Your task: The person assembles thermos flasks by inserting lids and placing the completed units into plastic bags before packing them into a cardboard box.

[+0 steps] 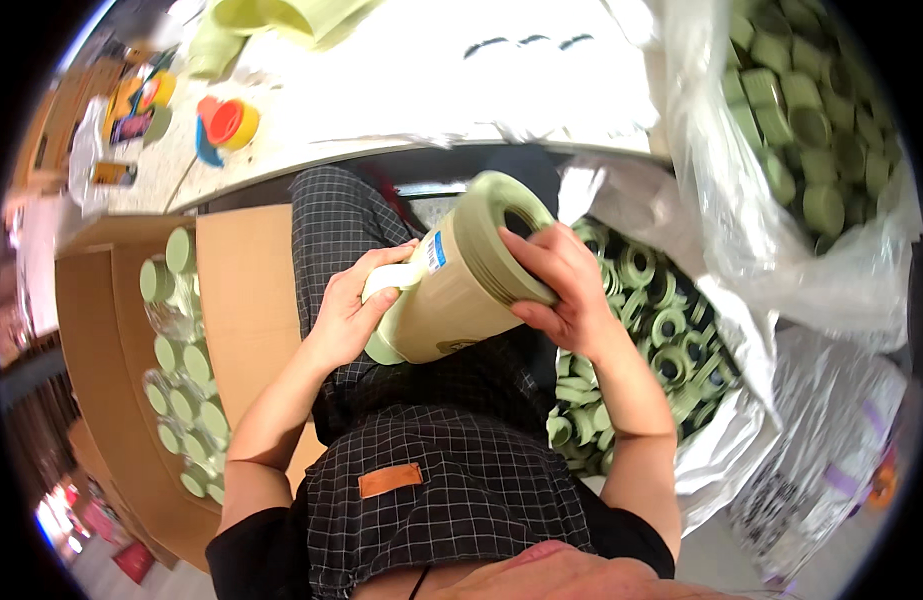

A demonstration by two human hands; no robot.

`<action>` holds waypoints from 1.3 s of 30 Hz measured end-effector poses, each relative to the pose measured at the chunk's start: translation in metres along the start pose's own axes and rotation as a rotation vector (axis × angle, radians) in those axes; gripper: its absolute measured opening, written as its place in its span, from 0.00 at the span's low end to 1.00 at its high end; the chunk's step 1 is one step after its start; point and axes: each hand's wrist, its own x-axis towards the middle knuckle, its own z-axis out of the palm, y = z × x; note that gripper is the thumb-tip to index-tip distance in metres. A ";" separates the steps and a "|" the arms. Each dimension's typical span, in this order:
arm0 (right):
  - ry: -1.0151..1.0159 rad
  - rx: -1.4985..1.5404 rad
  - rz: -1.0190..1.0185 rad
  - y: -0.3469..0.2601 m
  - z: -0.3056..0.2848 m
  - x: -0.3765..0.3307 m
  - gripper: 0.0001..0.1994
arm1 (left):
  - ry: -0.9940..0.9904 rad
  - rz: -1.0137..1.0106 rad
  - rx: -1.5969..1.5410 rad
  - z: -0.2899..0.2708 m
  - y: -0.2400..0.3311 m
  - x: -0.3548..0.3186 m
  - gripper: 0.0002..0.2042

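In the head view, your left grip (349, 300) is closed on the handle (389, 278) of a pale green mug (451, 308), tilted above your lap. Your right grip (566, 285) clasps its ringed rim (473, 238). A sack (756, 425) of green parts (671, 330) sits at your right.

Cup (451, 312) is beige; handle (399, 276), pale green. Apron (441, 525) is black, white-checked; its patch (390, 480), orange-brown.

Pale green mug (456, 308) tilted above the lap (331, 215); left hand (349, 305) gripping its handle (399, 274); right hand (571, 288) on its rim (473, 232); cardboard box (246, 285) of green-topped containers (184, 405) at left; white sack (753, 428) of green parts (671, 365) at right; clear bag (703, 165) of green pieces (803, 130) beyond
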 end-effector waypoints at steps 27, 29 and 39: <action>-0.135 -0.188 0.253 -0.057 0.015 0.024 0.27 | 0.140 0.023 0.241 -0.001 -0.018 -0.015 0.33; -0.129 -0.126 0.469 -0.039 0.012 0.025 0.27 | 0.082 -0.189 0.390 0.026 0.020 -0.027 0.35; -0.029 0.239 0.550 0.000 -0.003 0.018 0.36 | 0.020 0.627 0.191 -0.015 0.078 0.002 0.18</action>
